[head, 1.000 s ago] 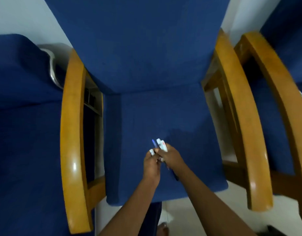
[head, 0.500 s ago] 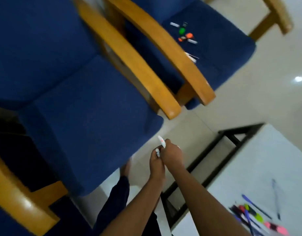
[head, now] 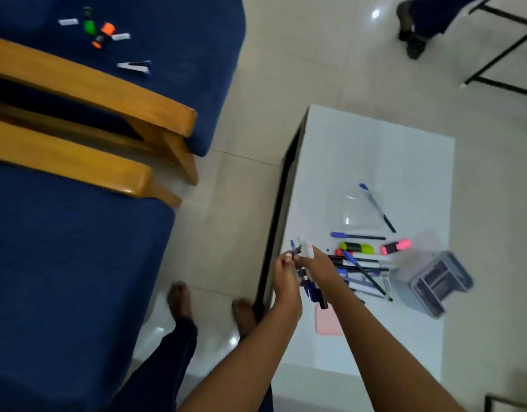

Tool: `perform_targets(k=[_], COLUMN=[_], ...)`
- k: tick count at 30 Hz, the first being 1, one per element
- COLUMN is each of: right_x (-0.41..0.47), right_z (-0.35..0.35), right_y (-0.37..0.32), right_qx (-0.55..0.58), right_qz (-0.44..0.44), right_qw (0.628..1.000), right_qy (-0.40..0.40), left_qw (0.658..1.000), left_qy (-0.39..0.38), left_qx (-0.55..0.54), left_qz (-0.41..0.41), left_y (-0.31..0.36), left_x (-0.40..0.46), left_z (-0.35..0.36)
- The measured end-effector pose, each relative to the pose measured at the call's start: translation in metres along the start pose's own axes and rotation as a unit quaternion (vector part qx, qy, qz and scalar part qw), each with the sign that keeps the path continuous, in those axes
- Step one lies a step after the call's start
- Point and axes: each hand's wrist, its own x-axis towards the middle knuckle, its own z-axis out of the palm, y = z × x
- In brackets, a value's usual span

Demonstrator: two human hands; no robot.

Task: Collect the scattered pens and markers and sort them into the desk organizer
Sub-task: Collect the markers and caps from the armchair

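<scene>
Since the earlier frame, the view is seen to have swung from the blue chairs to the white table (head: pixel 375 144), and both hands are now held over its near-left corner. A bundle of pens and markers (head: pixel 305 263) is gripped by the right hand (head: pixel 318 264), its fingers curled round the barrels; the fingers of the left hand (head: pixel 286 272) are pinched on the same bundle. The carrying step is judged to be in hand. The grey desk organizer (head: pixel 434 281) is noted on the table's right edge, beside a loose pile of pens (head: pixel 360 269) and highlighters. Next, the bundle is judged to need carrying rightward to the organizer and sorting by compartment. More markers (head: pixel 101 31) are left on the far chair seat (head: pixel 182 40).
</scene>
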Motion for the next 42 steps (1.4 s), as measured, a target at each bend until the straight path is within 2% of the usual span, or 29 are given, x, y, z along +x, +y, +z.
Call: perform_targets(k=[3,5,11,13,15,16,19,21,24,28,32,38,42], right_x=[-0.01,-0.014,-0.004,0.0,0.004,0.006,0.014,0.022,0.03,0.034,0.032,0.042,0.054], right_z=[-0.022,-0.029,-0.046,-0.053,-0.062,-0.068,-0.089,-0.099,-0.106,-0.101,-0.104,-0.123,-0.123], right_y=[0.023,0.037,0.075,0.082,0.088,0.091,0.097,0.1,0.103,0.106,0.107,0.095,0.093], right_qx=[0.026,0.037,0.102,0.063,-0.07,-0.172,-0.426,-0.524,-0.587,-0.572,-0.56,-0.564,-0.548], right_qz=[0.002,-0.009,0.012,0.008,-0.027,-0.049,-0.148,-0.191,-0.209,-0.201,-0.234,-0.259,-0.261], right_qw=[0.999,0.999,0.992,0.995,0.992,0.976,0.873,0.809,0.759,0.773,0.76,0.737,0.746], right_qy=[-0.025,-0.007,0.069,0.076,0.106,0.128,0.187,0.186,0.19,0.188,0.233,0.267,0.274], left_qw=[0.998,0.998,0.987,0.97,0.941,0.929,0.905,0.89,0.873,0.869,0.882,0.876,0.873], left_qy=[0.031,0.025,-0.039,-0.059,-0.067,-0.069,-0.067,-0.065,-0.079,-0.096,-0.098,-0.106,-0.108], left_qx=[-0.038,-0.026,0.157,0.237,0.319,0.347,0.387,0.413,0.444,0.448,0.423,0.431,0.436], left_qz=[-0.042,-0.052,-0.024,0.024,0.088,0.114,0.165,0.179,0.187,0.186,0.182,0.187,0.19], left_y=[-0.02,-0.03,-0.054,-0.058,-0.059,-0.059,-0.058,-0.061,-0.068,-0.079,-0.089,-0.094,-0.089], left_x=[-0.002,-0.004,-0.004,0.003,0.008,0.011,0.017,0.021,0.025,0.023,0.02,0.019,0.023], left_z=[0.019,0.029,0.041,0.041,0.041,0.042,0.046,0.046,0.048,0.051,0.052,0.053,0.054])
